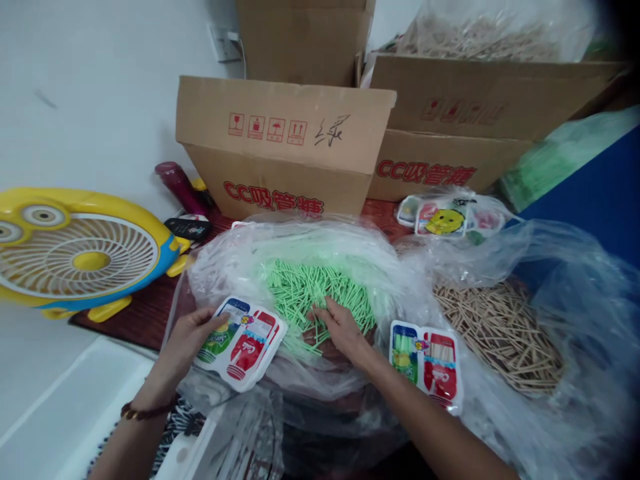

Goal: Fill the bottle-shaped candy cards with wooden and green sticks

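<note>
My left hand (pixel 193 337) grips the left edge of a white two-part candy pack (pixel 245 343), thumb on top, with a green drink picture and a red cola picture on it. In an open clear plastic bag (pixel 220 267) lies a heap of thin green candy straws (pixel 295 287). My right hand (pixel 337 327) reaches to the near side of this heap, its fingers curled and pinched on green straws; how many is hidden. A second candy pack (pixel 440 360), with green and light brown straws showing inside, lies right of my right forearm.
A bag on the right holds brown candy straws (pixel 500 333). Behind stand cardboard boxes (pixel 280 160), and more candy packs (pixel 450 217) in a plastic bag. A yellow fan (pixel 90 260), dark red bottle (pixel 177 187) and black remote (pixel 187 229) are on the left.
</note>
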### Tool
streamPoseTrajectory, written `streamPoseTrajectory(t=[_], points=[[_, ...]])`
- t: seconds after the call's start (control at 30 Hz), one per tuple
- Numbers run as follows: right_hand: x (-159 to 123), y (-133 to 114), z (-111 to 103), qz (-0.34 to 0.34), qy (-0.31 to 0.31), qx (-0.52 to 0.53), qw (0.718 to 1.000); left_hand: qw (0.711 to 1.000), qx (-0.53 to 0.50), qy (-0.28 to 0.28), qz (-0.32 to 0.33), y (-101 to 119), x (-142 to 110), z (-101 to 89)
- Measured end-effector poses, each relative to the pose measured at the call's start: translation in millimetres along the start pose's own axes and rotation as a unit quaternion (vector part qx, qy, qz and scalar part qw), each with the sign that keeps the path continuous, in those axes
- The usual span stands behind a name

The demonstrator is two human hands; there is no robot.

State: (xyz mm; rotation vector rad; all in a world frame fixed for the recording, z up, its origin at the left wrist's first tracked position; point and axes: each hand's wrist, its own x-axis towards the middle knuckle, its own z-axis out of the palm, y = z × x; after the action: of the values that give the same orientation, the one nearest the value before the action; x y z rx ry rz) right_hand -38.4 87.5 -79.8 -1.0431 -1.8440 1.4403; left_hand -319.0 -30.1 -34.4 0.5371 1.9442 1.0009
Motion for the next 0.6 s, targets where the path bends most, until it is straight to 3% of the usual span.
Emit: streamPoseTrajectory(t=[0.1,0.27,0.47,0.6], points=[[0.4,-3.5,-1.1,-0.009,0.005,0.023,1.000,0.992,0.103,0.035,0.066,-6.2,5.4,-3.9],[-2.3,7.3,3.5,-0.037,0.012,-0.071,0.997,0.948,0.243,0.113,0.174,-10.4,4.2,-4.3],[-8.3,9.9,5.0,-0.063,0.008,-0.090,0.994,0.926,0.271,0.156,0.213,-11.3,-7.1,-3.3],[-8.8,9.4,0.7,-0.082,-0.012,-0.129,0.988,0.940,0.239,0.127,0.207,-10.3,-8.8,-4.5]])
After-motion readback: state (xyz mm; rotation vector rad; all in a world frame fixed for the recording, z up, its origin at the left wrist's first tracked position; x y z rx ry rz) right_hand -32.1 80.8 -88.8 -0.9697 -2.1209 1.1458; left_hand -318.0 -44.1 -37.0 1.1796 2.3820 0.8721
